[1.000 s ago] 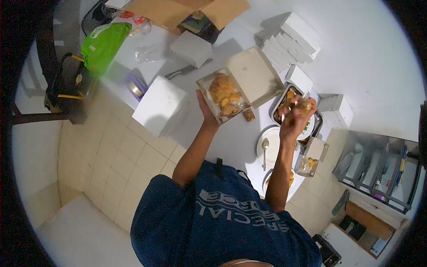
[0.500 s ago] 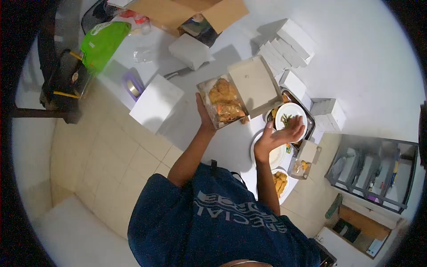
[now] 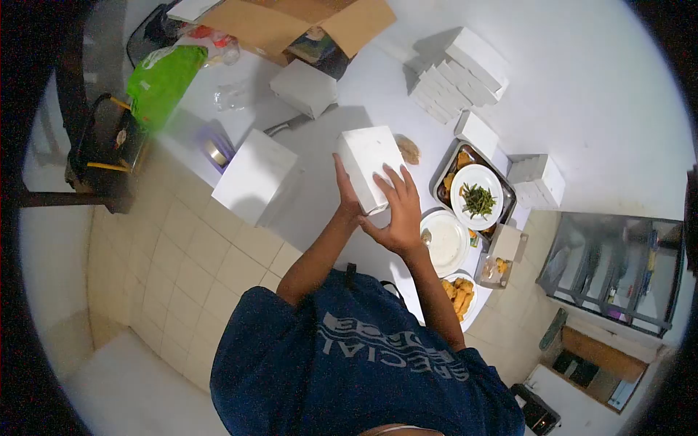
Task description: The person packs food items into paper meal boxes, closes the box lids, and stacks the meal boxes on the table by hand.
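A closed white box (image 3: 371, 156) is held between both hands above the table. My left hand (image 3: 347, 190) supports its left side, thumb up along the edge. My right hand (image 3: 401, 216) lies with spread fingers on the lid and near side. Behind the box a small brown packet (image 3: 408, 150) lies on the table. To the right, a plate of green vegetables (image 3: 478, 200) rests on a metal tray (image 3: 440, 187) of fried food. Nearer are a white plate (image 3: 445, 243) with a spoon and a plate of fried pieces (image 3: 459, 296).
Left on the table stand a white box (image 3: 256, 174), a tape roll (image 3: 217, 152), a knife (image 3: 287, 125) and another white box (image 3: 305, 89). Stacked white boxes (image 3: 462, 76) are at the back, with a cardboard carton (image 3: 262, 25) and green bag (image 3: 163, 83) back left.
The open box of fried food in my left hand has been closed. My right hand has moved left from the vegetable plate onto its lid.
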{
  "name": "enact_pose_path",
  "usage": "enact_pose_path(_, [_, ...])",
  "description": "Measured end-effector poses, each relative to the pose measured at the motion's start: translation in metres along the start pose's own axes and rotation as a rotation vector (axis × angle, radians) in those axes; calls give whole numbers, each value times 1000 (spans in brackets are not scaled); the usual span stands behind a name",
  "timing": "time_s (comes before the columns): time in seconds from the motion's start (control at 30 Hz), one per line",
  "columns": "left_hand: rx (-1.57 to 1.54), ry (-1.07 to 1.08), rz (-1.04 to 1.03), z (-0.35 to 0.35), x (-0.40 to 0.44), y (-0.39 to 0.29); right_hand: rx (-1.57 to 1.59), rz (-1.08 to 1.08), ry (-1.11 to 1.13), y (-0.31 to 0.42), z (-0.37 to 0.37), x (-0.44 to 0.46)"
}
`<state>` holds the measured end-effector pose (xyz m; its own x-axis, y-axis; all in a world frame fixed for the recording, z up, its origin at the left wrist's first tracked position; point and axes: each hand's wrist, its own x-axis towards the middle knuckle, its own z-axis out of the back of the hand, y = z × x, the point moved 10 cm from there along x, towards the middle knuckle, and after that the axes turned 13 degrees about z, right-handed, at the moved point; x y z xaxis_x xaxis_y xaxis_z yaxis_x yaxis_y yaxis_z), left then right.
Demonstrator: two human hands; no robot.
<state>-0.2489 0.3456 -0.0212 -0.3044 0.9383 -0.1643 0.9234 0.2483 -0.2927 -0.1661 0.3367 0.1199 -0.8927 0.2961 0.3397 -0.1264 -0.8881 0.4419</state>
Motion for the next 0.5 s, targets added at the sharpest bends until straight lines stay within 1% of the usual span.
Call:
enact_pose_path(0.03, [14, 39, -4, 5, 3, 2, 1, 9, 3, -4, -3, 0])
enact_pose_path(0.07, [-59, 16, 7, 1, -1, 5, -31, 5, -12, -2, -1, 1])
enact_pose_path(0.1, [-61, 10, 7, 1, -3, 5, -63, -1, -28, -1, 1, 1])
enact_pose_path(0.13, [45, -20, -46, 0, -3, 0, -61, -2, -26, -5, -4, -1])
enact_pose_path(0.17, [151, -50, -96, -3, -5, -6, -31, 12, -114, -9, -2, -2])
enact_pose_path(0.2, [149, -53, -94, -6, -3, -9, -2, 28, -201, -12, 1, -4])
enact_pose_path(0.27, [-138, -51, 15, -6, 2, -5, 49, 39, -227, -18, -2, -7])
enact_pose_path(0.4, [-84, -139, -30, -15, -4, -17, 127, 86, -271, -16, 1, -9])
enact_pose_path(0.47, [-183, -152, 48, -14, -2, -11, 144, 83, -279, -17, -1, -10])
enact_pose_path(0.5, [-183, -153, 48, -14, -1, -10, 158, 80, -289, -18, -1, -11])
